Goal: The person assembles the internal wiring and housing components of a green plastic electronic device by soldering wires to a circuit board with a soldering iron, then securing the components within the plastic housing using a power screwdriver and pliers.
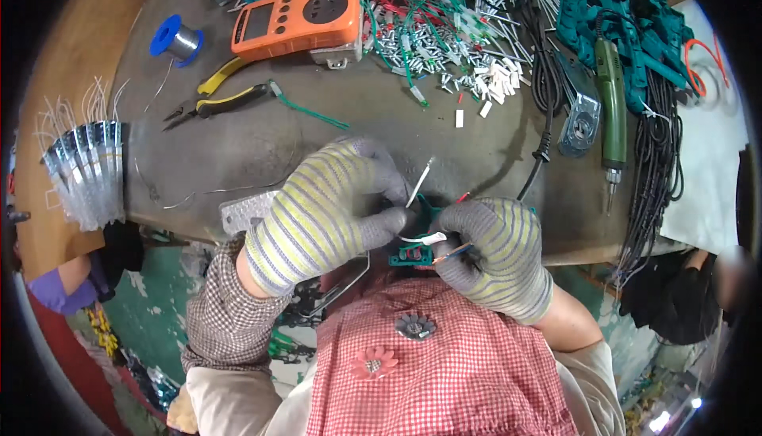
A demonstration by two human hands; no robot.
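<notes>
Both my hands wear striped grey and yellow knit gloves and meet at the table's near edge. My left hand [333, 206] pinches a thin white wire [419, 183] between thumb and fingers; its upper end points up and away. Opposite it, my right hand [502, 257] is closed on stripped wires [454, 252] with bare copper-coloured ends. Between the hands, a short white sleeve [431, 238] lies close to the right fingertips. Just below sits a green plastic housing [411, 255], partly hidden by the gloves. A black cable [543, 146] runs down behind my right hand.
An orange multimeter [298, 22], pliers [222, 101] and a solder spool [176, 41] lie at the far left. Metal pins and white sleeves [500, 80] are heaped at the back. A green electric screwdriver [611, 111] lies right, beside bundled black cables [655, 150]. Packaged parts [87, 170] stand left.
</notes>
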